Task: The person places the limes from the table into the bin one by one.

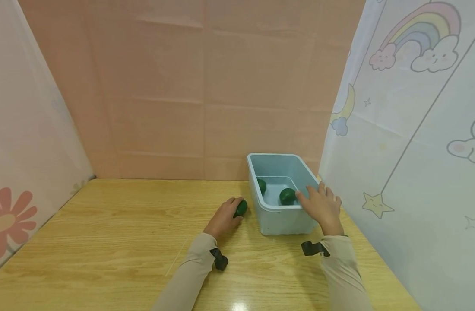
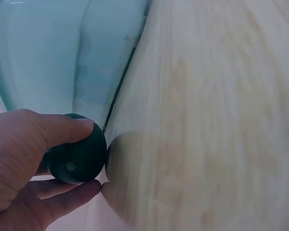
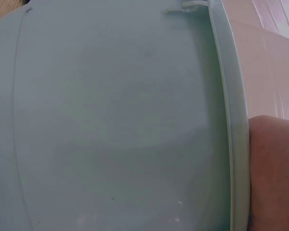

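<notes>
Head view: left hand [image 1: 223, 218] at centre, fingers curled round small dark green ball [image 1: 241, 208] on light wooden desk [image 1: 117, 233], just left of pale blue plastic bin [image 1: 278, 218]. Right hand [image 1: 322, 206] on bin's right rim, fingers relaxed, spread. Two more green balls [image 1: 287, 196] inside.

Left wrist view: lower left, fingers [image 2: 62, 129] clamped on ball [image 2: 77, 156], bin wall [image 2: 62, 53] above.

Right wrist view: bin wall [image 3: 115, 120] fills frame, finger [image 3: 274, 168] at right edge.

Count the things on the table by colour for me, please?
Green balls: 3, one in the left hand at, two in the tub at and.
Light blue tub: 1, right hand on its rim.
Total: 4.
</notes>
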The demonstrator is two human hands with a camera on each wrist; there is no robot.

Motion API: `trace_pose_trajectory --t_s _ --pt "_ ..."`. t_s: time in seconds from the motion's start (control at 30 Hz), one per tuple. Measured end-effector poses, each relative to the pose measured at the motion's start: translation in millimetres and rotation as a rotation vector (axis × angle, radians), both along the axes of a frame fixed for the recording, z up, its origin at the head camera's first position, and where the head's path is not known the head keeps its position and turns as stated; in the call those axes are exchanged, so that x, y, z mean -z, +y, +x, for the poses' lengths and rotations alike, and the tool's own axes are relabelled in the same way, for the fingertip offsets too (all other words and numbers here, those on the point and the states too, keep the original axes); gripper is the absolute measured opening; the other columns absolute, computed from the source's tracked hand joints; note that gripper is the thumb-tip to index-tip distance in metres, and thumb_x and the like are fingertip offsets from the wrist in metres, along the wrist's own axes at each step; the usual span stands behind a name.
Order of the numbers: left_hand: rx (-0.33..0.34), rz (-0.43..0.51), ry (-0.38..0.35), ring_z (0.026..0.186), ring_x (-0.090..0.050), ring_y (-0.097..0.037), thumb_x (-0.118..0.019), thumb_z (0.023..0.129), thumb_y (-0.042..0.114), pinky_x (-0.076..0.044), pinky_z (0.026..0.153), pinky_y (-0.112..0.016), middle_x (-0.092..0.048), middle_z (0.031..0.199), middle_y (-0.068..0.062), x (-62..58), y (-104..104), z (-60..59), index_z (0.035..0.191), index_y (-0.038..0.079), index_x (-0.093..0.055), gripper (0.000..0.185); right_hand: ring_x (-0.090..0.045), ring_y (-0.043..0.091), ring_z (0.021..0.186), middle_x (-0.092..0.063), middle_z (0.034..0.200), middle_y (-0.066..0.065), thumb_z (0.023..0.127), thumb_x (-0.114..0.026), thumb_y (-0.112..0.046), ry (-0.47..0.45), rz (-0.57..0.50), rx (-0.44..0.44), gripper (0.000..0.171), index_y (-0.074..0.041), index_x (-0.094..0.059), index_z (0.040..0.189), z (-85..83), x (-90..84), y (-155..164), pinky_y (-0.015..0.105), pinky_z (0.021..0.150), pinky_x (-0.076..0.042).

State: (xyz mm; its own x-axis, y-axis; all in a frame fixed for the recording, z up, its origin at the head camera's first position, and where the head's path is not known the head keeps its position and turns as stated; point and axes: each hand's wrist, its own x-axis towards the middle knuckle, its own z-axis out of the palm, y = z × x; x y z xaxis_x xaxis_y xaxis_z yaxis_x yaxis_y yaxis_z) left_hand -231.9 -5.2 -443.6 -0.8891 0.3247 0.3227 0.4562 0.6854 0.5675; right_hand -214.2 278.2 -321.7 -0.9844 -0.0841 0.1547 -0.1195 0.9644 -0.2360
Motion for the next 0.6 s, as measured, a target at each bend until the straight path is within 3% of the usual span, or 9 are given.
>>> trace_pose_trajectory --t_s 0.37,0.6 --pt "-0.003 -0.032 -0.009 0.123 -0.05 -0.038 -0.071 0.093 0.008 -0.048 0.099 -0.049 -0.048 0.143 -0.021 2.6 4.8 -4.4 0.151 0.005 -0.038 0.067 -0.013 0.061 0.139 -0.008 0.155 0.042 0.104 -0.037 -0.055 -0.025 -0.007 -0.002 0.073 0.002 -0.038 0.15 2.8 -1.3 4.3 0.079 0.102 -0.011" --pt "-0.032 0.002 -0.016 0.128 -0.047 -0.037 -0.071 0.093 0.007 -0.047 0.1 -0.049 -0.046 0.146 -0.019 1.8 4.1 -2.1 0.153 0.008 -0.036 0.069 -0.014 0.062 0.139 -0.008 0.155 0.042 0.103 -0.036 -0.056 -0.016 -0.01 -0.014 0.074 0.002 -0.04 0.149 0.2 0.2 3.3 0.08 0.102 -0.011"
